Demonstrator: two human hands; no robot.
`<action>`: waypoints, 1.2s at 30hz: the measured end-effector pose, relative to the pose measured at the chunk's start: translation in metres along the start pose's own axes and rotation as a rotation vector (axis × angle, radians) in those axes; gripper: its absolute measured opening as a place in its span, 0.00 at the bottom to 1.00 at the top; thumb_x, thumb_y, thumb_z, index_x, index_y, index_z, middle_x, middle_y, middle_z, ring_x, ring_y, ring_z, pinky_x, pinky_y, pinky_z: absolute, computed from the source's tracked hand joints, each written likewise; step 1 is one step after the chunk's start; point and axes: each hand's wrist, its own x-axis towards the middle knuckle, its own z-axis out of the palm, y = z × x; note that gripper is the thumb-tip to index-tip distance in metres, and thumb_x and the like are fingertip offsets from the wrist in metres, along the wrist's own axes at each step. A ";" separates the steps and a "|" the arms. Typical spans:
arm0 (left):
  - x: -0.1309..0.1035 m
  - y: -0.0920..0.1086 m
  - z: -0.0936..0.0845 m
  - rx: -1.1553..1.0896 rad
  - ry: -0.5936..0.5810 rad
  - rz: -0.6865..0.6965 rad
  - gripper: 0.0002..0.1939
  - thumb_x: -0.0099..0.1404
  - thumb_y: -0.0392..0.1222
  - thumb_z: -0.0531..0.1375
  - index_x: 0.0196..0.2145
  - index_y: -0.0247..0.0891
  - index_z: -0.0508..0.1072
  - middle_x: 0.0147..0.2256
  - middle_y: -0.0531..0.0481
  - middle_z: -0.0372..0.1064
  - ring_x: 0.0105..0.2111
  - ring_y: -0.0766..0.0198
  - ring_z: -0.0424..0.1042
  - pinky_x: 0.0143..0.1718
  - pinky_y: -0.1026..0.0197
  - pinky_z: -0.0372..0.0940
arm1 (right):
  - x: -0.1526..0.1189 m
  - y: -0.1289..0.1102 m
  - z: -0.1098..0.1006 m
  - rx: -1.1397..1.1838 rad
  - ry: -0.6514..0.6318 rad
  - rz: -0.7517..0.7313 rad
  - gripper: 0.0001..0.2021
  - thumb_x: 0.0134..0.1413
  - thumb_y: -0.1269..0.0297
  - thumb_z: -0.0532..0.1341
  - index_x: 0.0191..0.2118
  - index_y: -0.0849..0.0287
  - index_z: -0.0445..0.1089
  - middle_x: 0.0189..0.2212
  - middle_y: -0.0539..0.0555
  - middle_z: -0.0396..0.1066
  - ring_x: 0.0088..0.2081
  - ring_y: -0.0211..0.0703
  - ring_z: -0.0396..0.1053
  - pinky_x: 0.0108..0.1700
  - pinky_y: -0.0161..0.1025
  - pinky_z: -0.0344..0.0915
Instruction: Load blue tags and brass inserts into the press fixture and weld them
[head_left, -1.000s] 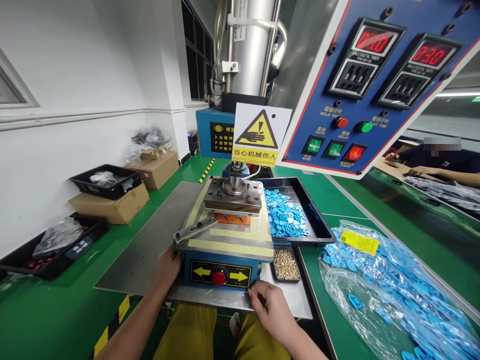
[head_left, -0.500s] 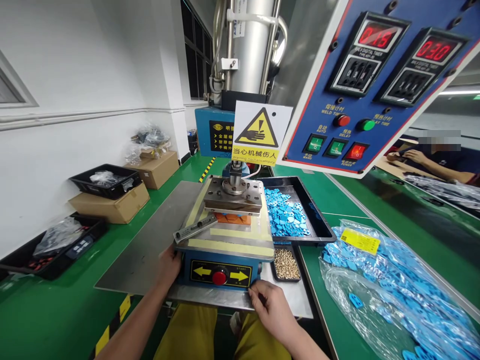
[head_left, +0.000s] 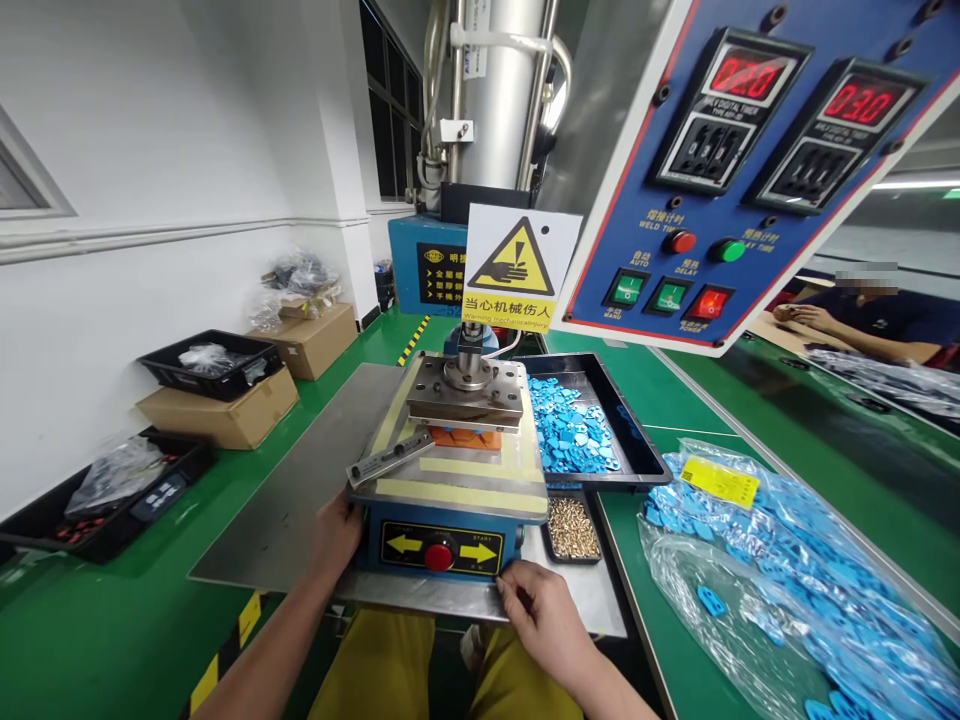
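Note:
My left hand [head_left: 337, 532] rests against the left side of the blue base [head_left: 373, 545] of a bench press, its fingers curled and partly hidden. At the base's lower right corner is my right hand [head_left: 546, 608], fingers bent inward, with no object showing in it. Between the hands, the front panel carries a red button [head_left: 439, 557] and yellow arrows. Above, the metal press head [head_left: 465, 400] is down on an orange piece [head_left: 466, 438] on the taped work plate [head_left: 480, 492]. A metal bar [head_left: 390, 460] lies slanted at the plate's left edge.
Right of the press, a black tray [head_left: 634, 440] holds blue pieces, and a smaller tray [head_left: 574, 557] holds brass parts. A clear bag of blue pieces [head_left: 795, 560] lies farther right. The control box [head_left: 637, 250] overhangs this side. A person [head_left: 870, 318] sits at the far right.
The red digits on the left timer display have changed. Both hands, the press head and the orange piece stay where they were; the view has shifted very slightly.

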 end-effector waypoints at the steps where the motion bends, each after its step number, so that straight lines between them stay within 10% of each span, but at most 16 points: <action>1: 0.000 0.000 0.000 -0.011 0.001 0.008 0.11 0.60 0.41 0.50 0.29 0.38 0.72 0.35 0.43 0.76 0.41 0.48 0.73 0.33 0.58 0.64 | 0.000 0.000 0.000 0.001 -0.001 -0.001 0.11 0.59 0.66 0.51 0.26 0.57 0.62 0.25 0.51 0.66 0.28 0.39 0.64 0.31 0.34 0.55; 36: -0.001 0.000 0.000 -0.008 0.004 0.023 0.10 0.60 0.40 0.50 0.28 0.38 0.70 0.35 0.42 0.75 0.39 0.47 0.74 0.32 0.58 0.64 | 0.001 -0.002 -0.001 -0.012 0.004 -0.011 0.12 0.60 0.66 0.51 0.26 0.57 0.62 0.25 0.51 0.66 0.28 0.39 0.64 0.31 0.34 0.56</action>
